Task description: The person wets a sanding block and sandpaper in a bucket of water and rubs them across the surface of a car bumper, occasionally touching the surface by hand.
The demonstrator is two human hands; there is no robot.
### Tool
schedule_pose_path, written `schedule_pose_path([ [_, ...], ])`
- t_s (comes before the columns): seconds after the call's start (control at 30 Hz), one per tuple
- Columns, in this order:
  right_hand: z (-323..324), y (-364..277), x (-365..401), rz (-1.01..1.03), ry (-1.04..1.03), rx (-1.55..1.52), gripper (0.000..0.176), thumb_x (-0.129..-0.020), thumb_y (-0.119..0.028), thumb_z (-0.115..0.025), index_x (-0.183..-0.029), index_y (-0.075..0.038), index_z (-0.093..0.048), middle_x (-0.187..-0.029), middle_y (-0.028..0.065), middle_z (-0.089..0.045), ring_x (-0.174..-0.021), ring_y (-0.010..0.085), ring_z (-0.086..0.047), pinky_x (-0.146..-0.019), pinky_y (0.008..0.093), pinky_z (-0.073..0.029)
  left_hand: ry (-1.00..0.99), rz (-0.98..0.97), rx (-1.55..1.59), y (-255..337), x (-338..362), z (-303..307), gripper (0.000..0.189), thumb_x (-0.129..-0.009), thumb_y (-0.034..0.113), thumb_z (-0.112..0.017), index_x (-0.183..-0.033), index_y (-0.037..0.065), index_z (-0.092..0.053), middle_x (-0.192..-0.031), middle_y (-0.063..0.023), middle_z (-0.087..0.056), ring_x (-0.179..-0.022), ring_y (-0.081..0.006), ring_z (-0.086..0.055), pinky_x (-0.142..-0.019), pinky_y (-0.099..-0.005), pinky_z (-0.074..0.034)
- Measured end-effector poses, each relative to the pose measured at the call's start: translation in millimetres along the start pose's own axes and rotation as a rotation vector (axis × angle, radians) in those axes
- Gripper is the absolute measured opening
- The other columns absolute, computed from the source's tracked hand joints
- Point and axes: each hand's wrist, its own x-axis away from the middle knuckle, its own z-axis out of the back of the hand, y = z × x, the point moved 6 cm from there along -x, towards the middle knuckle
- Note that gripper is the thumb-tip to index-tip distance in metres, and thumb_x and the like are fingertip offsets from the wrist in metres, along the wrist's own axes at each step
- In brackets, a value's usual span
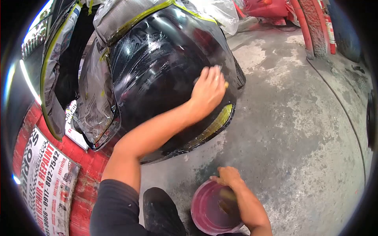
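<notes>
My left hand [208,87] presses on the wet, glossy black car body panel [157,82]. Its fingers are closed over a small pad, with only a bit of yellowish edge [226,84] showing; the rest is hidden under the palm, and the hand is slightly blurred. Low in view, my right hand [230,177] grips the rim of a pink bucket [199,214]. Murky water lies in the bucket, with a yellowish-brown shape [226,204] that I cannot make out.
Plastic sheeting [96,102] and yellow tape [153,10] mask the car's edges. A yellow-covered opening [216,122] sits low on the panel. At left a printed sign [49,177] hangs on a red wall. A hose [346,106] crosses the concrete floor [287,129] near red posts [315,27].
</notes>
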Motion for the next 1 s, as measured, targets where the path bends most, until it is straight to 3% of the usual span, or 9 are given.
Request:
schedule_pose_path([
  [0.13,-4.4,1.1,-6.0,0.016,0.023,-0.008,0.057,-0.089,-0.055,-0.063,-0.115,-0.004,-0.069,-0.105,0.0228,-0.071,-0.102,0.042,-0.067,-0.091,0.0506,-0.052,0.033,-0.039,0.146,-7.1,128.0,46.4,0.044,-0.08,0.016,-0.062,-0.122,0.006,-0.067,-0.139,-0.0199,-0.056,-0.12,-0.0285,-0.058,-0.096,-0.0421,-0.042],
  [0.27,-9.1,-0.2,-9.8,0.003,-0.004,-0.004,0.051,-0.09,-0.052,-0.064,-0.112,-0.006,-0.071,-0.109,0.021,-0.071,-0.106,0.0386,-0.067,-0.092,0.0485,-0.052,0.024,-0.018,0.154,-17.9,64.0,46.5,0.046,-0.078,0.016,-0.062,-0.122,0.004,-0.066,-0.136,-0.0195,-0.057,-0.12,-0.0288,-0.057,-0.097,-0.0428,-0.041],
  [0.33,-5.0,-1.4,-6.4,-0.01,-0.016,0.021,0.05,-0.09,-0.051,-0.063,-0.11,-0.006,-0.071,-0.11,0.0212,-0.071,-0.107,0.0387,-0.066,-0.092,0.0491,-0.052,-0.255,0.071,0.117,-17.7,7.9,14.8,0.047,-0.078,0.017,-0.062,-0.122,0.0,-0.065,-0.135,-0.0212,-0.057,-0.121,-0.0308,-0.055,-0.098,-0.0436,-0.041],
  [0.37,-9.7,-1.4,-0.3,-0.02,-0.028,0.026,0.05,-0.09,-0.051,-0.063,-0.11,-0.006,-0.071,-0.11,0.0212,-0.071,-0.107,0.0387,-0.066,-0.092,0.0491,-0.052,-0.259,0.08,0.13,-12.0,17.6,13.1,0.047,-0.078,0.017,-0.062,-0.122,0.0,-0.065,-0.135,-0.0212,-0.057,-0.121,-0.0308,-0.055,-0.098,-0.0436,-0.041],
  [0.43,1.2,-2.3,0.1,-0.018,0.014,0.032,0.058,-0.089,-0.054,-0.063,-0.12,-0.005,-0.067,-0.109,0.0224,-0.071,-0.108,0.0398,-0.065,-0.093,0.0485,-0.051,-0.001,0.019,0.052,-0.5,32.3,21.2,0.044,-0.08,0.017,-0.061,-0.12,-0.003,-0.064,-0.135,-0.0227,-0.056,-0.123,-0.0318,-0.053,-0.099,-0.0443,-0.041],
  [0.57,4.5,-4.6,-3.6,0.028,0.04,-0.001,0.051,-0.09,-0.05,-0.065,-0.113,-0.004,-0.069,-0.11,0.0221,-0.07,-0.108,0.0395,-0.066,-0.092,0.0492,-0.051,-0.016,-0.035,0.178,21.3,110.3,44.0,0.04,-0.081,0.013,-0.063,-0.119,0.001,-0.066,-0.137,-0.0209,-0.056,-0.116,-0.0304,-0.057,-0.092,-0.045,-0.044],
  [0.73,6.4,0.2,-1.3,0.013,0.101,-0.014,0.053,-0.089,-0.049,-0.066,-0.116,-0.004,-0.067,-0.111,0.0221,-0.07,-0.108,0.04,-0.065,-0.094,0.0499,-0.05,-0.194,-0.072,0.587,62.9,161.1,57.7,0.054,-0.077,0.013,-0.063,-0.131,0.008,-0.058,-0.14,-0.018,-0.052,-0.12,-0.031,-0.053,-0.092,-0.0456,-0.041],
  [0.87,1.4,-0.3,-6.9,-0.053,-0.028,0.103,0.052,-0.087,-0.048,-0.067,-0.116,-0.005,-0.069,-0.114,0.0226,-0.069,-0.111,0.0406,-0.064,-0.095,0.0498,-0.05,-0.396,-0.015,0.922,115.7,227.2,63.8,0.05,-0.086,0.016,-0.063,-0.135,0.009,-0.056,-0.144,-0.0147,-0.05,-0.123,-0.0329,-0.053,-0.095,-0.0463,-0.042],
  [1.0,-11.6,6.3,-10.8,0.014,0.105,0.057,0.052,-0.086,-0.047,-0.067,-0.114,-0.003,-0.071,-0.108,0.0254,-0.07,-0.106,0.0432,-0.065,-0.096,0.0491,-0.05,-0.607,0.15,1.277,142.4,291.7,30.0,0.046,-0.098,0.027,-0.058,-0.139,0.008,-0.052,-0.142,-0.0158,-0.053,-0.124,-0.0356,-0.054,-0.1,-0.0469,-0.043],
])
